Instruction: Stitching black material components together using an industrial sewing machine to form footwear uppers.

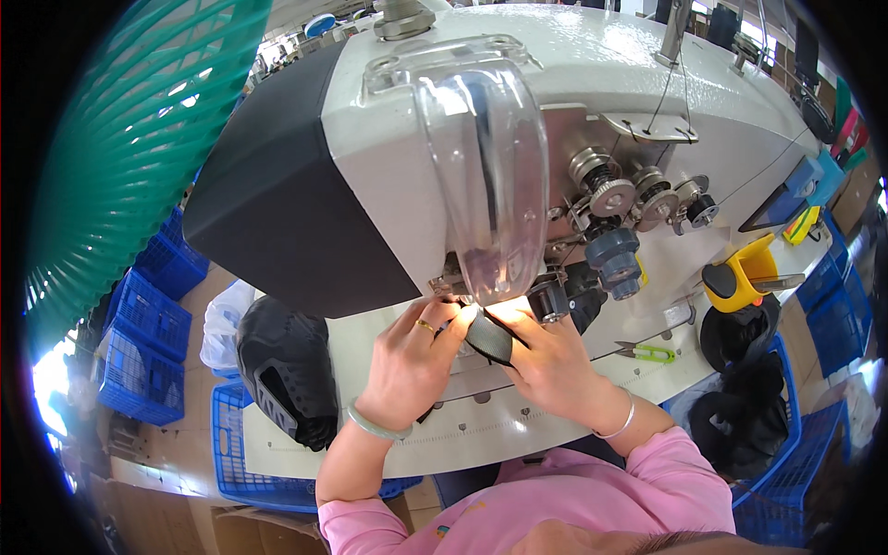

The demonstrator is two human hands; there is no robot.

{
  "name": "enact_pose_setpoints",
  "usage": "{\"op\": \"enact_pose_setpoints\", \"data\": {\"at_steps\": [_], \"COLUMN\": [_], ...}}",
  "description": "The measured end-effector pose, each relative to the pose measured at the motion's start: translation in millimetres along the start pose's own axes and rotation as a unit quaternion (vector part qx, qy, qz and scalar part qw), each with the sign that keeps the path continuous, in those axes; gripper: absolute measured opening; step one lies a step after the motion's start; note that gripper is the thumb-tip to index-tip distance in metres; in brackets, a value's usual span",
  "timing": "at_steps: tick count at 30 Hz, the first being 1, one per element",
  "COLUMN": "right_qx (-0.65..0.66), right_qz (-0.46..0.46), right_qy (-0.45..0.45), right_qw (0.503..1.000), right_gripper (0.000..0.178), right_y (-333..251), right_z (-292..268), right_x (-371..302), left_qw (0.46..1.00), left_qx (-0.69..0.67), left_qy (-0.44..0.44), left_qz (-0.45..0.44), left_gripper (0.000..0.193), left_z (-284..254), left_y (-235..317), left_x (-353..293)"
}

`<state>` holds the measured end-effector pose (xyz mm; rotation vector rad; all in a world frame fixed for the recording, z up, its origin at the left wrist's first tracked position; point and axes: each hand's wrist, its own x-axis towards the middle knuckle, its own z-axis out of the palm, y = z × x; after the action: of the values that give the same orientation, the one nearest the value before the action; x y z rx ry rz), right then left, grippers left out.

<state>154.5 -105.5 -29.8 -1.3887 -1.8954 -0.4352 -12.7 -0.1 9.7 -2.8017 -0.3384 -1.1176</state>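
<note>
Under the lit needle area of a white sewing machine (388, 185), both hands grip a small piece of grey mesh fabric with black edging (488, 339). My left hand (413, 347), with a ring and a pale bangle at the wrist, pinches its left side. My right hand (552, 361), with a thin bracelet, holds the right side, fingers close to the machine's foot. A clear plastic guard (490, 176) hangs just above my fingers and partly hides the needle. The fingertips and the fabric's far edge are hard to make out in the glare.
Black moulded pieces (289, 370) lie on the table's left. Green-handled thread snips (646, 351) rest to the right, near a yellow holder (743, 275). A blue crate (777, 444) with black pieces stands right; more blue crates (139, 375) stand left. A green fan guard (139, 139) looms upper left.
</note>
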Motion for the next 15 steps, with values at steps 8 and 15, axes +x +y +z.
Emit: {"op": "enact_pose_setpoints", "data": {"at_steps": [8,15], "right_qx": [-0.019,0.031], "right_qz": [0.009,0.042], "right_qy": [-0.032,-0.008], "right_qw": [0.999,0.999], "right_gripper": [0.051,0.033], "right_y": [-0.1,-1.6], "right_z": [-5.3,-3.7], "right_x": [-1.6,1.6], "left_qw": [1.0,0.998], "left_qx": [0.014,0.043], "left_qy": [-0.004,0.018], "left_qz": [0.024,0.036], "left_gripper": [0.034,0.031], "left_z": [-2.2,-4.0], "left_y": [0.6,5.1], "left_x": [1.5,2.1]}}
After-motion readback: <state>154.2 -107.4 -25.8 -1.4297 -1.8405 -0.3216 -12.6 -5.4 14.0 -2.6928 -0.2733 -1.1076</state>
